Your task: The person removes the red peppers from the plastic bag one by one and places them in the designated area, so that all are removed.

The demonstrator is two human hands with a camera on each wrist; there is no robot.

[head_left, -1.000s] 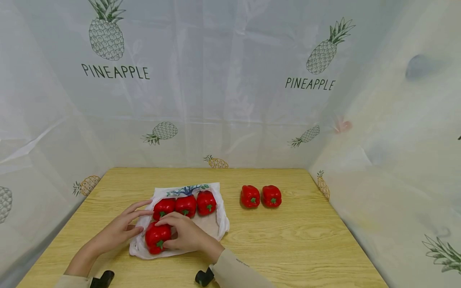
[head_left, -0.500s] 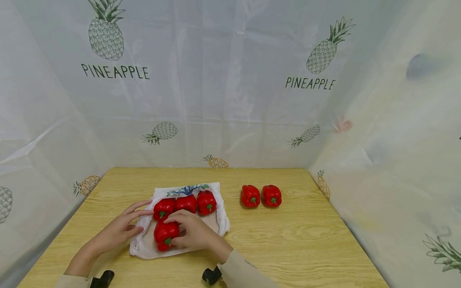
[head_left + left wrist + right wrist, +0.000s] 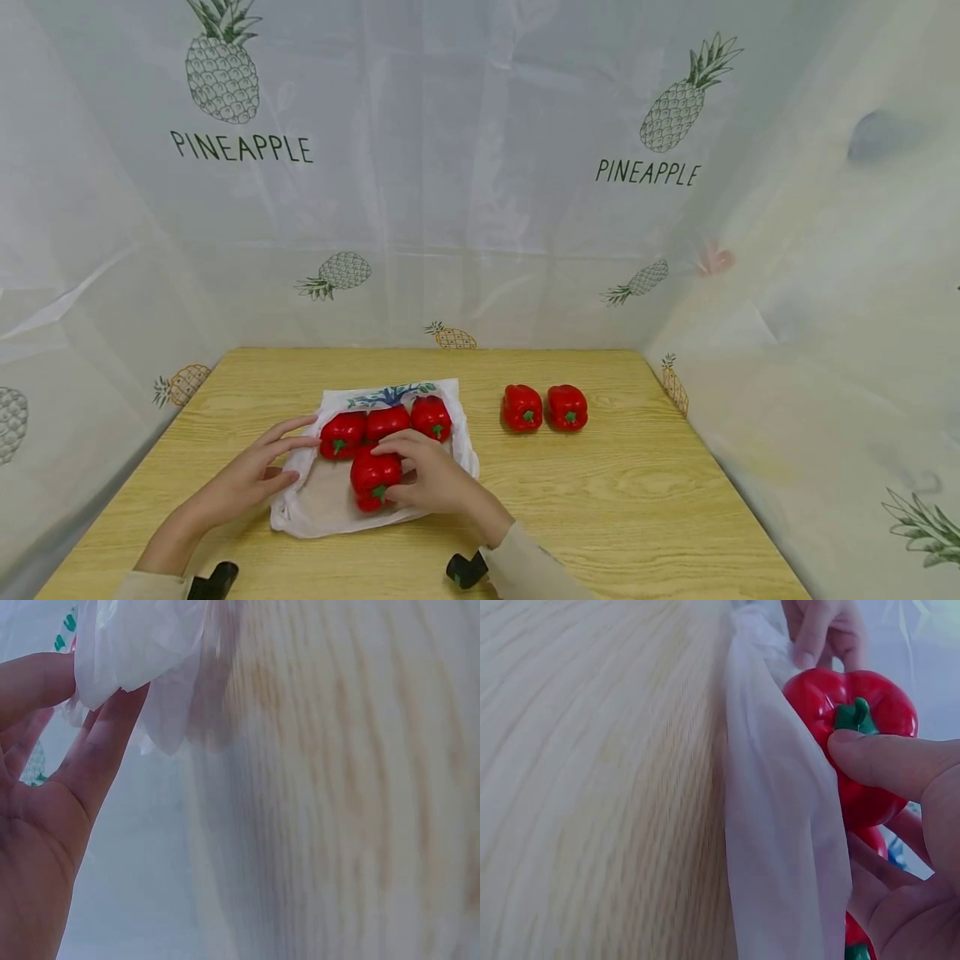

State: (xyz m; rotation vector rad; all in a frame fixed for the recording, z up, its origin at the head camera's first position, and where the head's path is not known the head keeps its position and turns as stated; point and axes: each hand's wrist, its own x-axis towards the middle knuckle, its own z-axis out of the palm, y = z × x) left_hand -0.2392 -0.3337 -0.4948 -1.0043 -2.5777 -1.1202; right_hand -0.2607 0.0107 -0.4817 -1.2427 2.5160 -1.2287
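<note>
A: Right hand is wrapped around a red pepper, thumb pressed just under its green stem; the right wrist view shows that thumb clamped across the fruit.

B: And the left hand?

A: Fingers mostly straight and spread, laid on the left edge of the white bag, with the plastic caught between thumb and fingertips. From the left wrist view the film sits against those fingers.

B: Where is the held pepper exactly?

A: Inside the open bag, low on the plastic, just in front of a row of three peppers that lie side by side at the bag's far end, touching one another. The held one sits right below the middle of that row.

B: Anything outside the bag?

A: Two more red peppers, side by side on the wooden table, well to the right of the bag, stems facing the camera.

B: And beyond that?

A: A pale curtain printed with pineapples and the word PINEAPPLE walls in the table on three sides. Beige sleeves at both wrists, a small black camera mount on the right one.
</note>
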